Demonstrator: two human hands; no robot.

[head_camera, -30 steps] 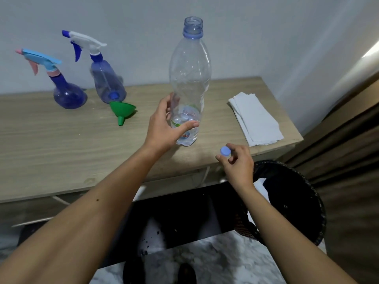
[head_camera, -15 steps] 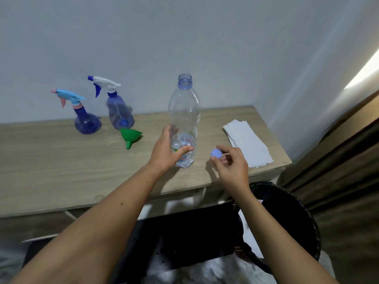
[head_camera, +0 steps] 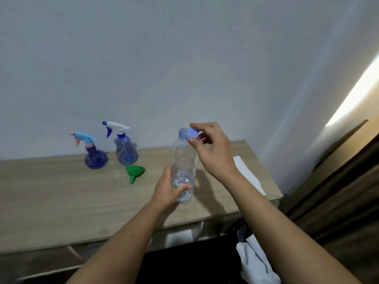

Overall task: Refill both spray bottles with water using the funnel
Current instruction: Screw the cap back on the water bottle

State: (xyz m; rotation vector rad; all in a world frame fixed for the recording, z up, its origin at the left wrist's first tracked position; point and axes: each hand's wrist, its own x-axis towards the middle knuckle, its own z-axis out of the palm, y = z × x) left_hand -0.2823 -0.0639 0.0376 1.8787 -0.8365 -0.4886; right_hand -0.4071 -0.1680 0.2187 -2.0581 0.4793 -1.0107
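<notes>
My left hand (head_camera: 166,192) grips the water bottle (head_camera: 184,167) low, upright on the bench (head_camera: 61,201). My right hand (head_camera: 213,148) pinches its blue cap (head_camera: 192,133) beside the open mouth. Funnel (head_camera: 134,171) and both spray bottles (head_camera: 125,146) sit beyond my left hand.

Head camera looks forward and down, close over the table (head_camera: 61,201).

Layout on the table (head_camera: 51,201)

Two spray bottles (head_camera: 110,148) stand at centre-left; the funnel (head_camera: 134,171) lies just lower right of them; the water bottle (head_camera: 183,167) stands at centre; papers (head_camera: 249,177) lie right of it.
</notes>
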